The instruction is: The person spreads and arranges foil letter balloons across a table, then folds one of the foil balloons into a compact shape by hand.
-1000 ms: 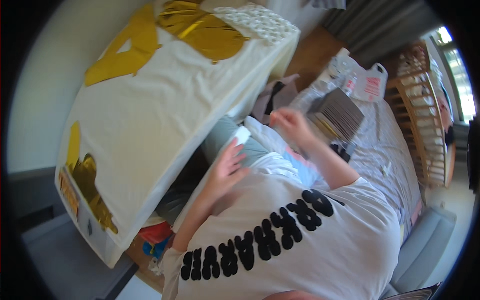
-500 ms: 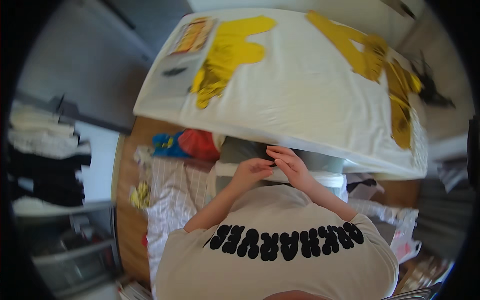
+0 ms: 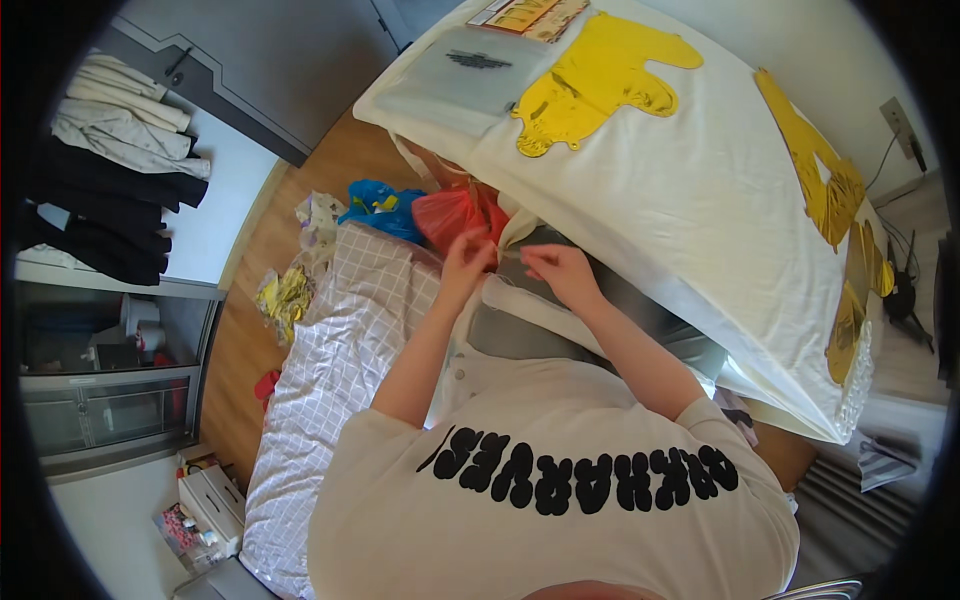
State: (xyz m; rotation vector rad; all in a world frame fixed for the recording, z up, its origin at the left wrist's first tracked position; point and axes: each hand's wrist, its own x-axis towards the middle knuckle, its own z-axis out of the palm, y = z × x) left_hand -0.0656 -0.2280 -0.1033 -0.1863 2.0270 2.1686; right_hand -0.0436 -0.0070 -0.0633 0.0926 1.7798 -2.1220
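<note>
My left hand (image 3: 468,264) is held up over my lap, just in front of a red plastic bag (image 3: 448,218). Its fingers are bent and drawn together. A short gap to its right, my right hand (image 3: 562,274) has thumb and fingertips pinched, near an off-white cloth strip (image 3: 517,226). Whatever the fingertips hold is too small or thin to make out. On the white-covered table (image 3: 640,190) ahead lie flat, shiny yellow foil pieces, one at the far left (image 3: 585,85) and others along the right (image 3: 815,165).
A clear plastic sleeve (image 3: 462,85) and a printed packet (image 3: 530,15) lie at the table's left end. A blue plastic bag (image 3: 385,212) and crumpled yellow wrapping (image 3: 284,297) are on the left. Checked bedding (image 3: 345,330) spreads beside me. Dark cables (image 3: 905,290) hang at the far right.
The view has turned left, so the table sits farther right. My hands have parted from close together, and the left one is now in front of the red bag.
</note>
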